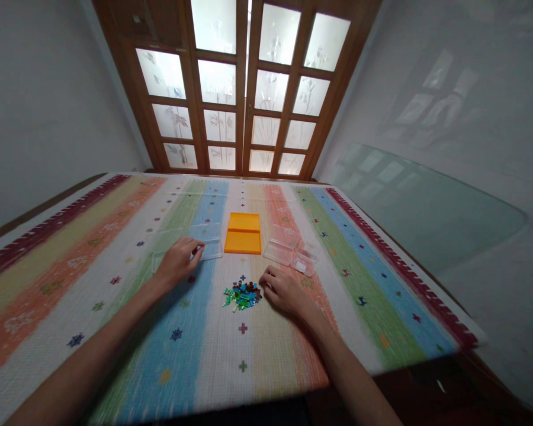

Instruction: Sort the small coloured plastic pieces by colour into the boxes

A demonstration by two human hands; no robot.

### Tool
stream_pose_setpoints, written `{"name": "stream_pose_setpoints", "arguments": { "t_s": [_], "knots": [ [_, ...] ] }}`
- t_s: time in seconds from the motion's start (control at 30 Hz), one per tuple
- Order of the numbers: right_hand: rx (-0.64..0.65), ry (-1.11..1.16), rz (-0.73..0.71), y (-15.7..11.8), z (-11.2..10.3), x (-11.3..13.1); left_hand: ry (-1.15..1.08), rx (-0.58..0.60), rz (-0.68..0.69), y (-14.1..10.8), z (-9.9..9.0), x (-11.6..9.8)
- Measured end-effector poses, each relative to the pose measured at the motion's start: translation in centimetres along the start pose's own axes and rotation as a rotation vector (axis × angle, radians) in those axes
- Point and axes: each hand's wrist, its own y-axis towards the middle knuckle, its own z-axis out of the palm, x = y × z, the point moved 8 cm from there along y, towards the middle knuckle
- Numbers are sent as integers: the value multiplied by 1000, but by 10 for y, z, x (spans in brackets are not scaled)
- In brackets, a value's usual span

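Observation:
A small pile of green, blue and dark brown pieces (pixel 243 295) lies on the striped tablecloth. My right hand (pixel 281 289) rests at the pile's right edge, its fingers curled at the dark pieces; whether they grip one is too small to tell. Over the clear plastic box on the left (pixel 212 248) is my left hand (pixel 182 258), thumb and fingertips brought together; anything between them is too small to make out. Beyond the pile, between my hands, an open orange case (pixel 243 241) lies flat.
Clear plastic boxes (pixel 279 251) stand right of the orange case, one holding a small white item (pixel 300 265). The striped tablecloth (pixel 243 384) covers the long table. Wooden doors with glass panes (pixel 244 106) rise behind its far edge, and a glass panel (pixel 426 207) leans at the right wall.

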Motion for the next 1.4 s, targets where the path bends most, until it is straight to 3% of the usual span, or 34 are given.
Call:
{"name": "stream_pose_setpoints", "arguments": {
  "t_s": [0.17, 0.37, 0.57, 0.8, 1.0, 1.4],
  "knots": [
    [-11, -1, -12, -1, 1, -1, 54, 60, -21, 13, 11, 9],
    [2, -4, -10, -1, 2, -1, 22, 57, -4, 12, 8, 6],
    [6, -7, -3, -1, -1, 2, -166, 165, 146, -12, 11, -29],
    [7, -11, 5, -1, 0, 0, -277, 398, 242, -47, 34, -72],
    [-13, -8, -7, -1, 1, -1, -213, 424, 189, -53, 49, -76],
    [-9, -8, -16, 0, 2, -2, -215, 443, 187, -32, 71, -77]
  ]
}}
